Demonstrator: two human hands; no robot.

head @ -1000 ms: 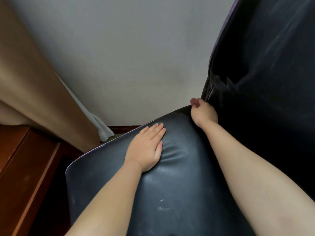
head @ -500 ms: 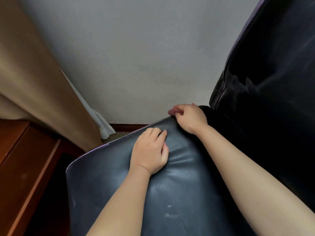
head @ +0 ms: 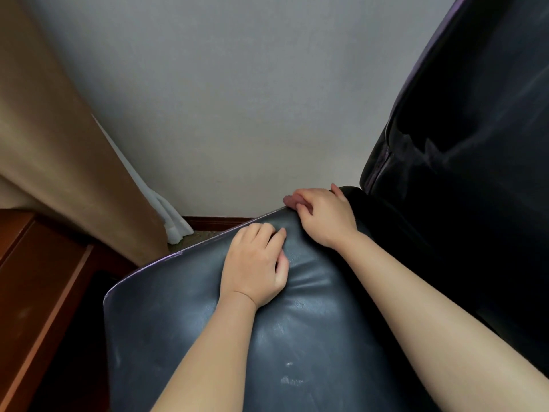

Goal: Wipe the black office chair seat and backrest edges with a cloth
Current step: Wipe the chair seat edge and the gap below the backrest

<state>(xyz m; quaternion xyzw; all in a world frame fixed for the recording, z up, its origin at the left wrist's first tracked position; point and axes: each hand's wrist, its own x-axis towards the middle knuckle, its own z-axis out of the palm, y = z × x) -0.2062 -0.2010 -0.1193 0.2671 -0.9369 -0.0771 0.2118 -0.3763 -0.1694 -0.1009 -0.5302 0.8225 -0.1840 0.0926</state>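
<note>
The black office chair seat (head: 297, 337) fills the lower middle of the view, its leather creased and marked with pale smudges. The backrest (head: 475, 144) rises dark at the right. My right hand (head: 323, 215) sits at the seat's far edge, close to the backrest, fingers curled around a small pinkish cloth (head: 288, 200); only a bit of it shows past my fingers. My left hand (head: 255, 263) rests on the seat just left of the right one, its fingers curled under and holding nothing.
A grey wall stands right behind the chair, with a dark baseboard (head: 217, 221) at the floor. A tan curtain (head: 59, 173) and a white one (head: 175, 221) hang at the left. Brown wooden furniture (head: 35, 278) stands close to the seat's left side.
My right hand slid left along the seat's far edge, away from the backrest. My left hand's fingers went from flat to curled. The view shifted slightly.
</note>
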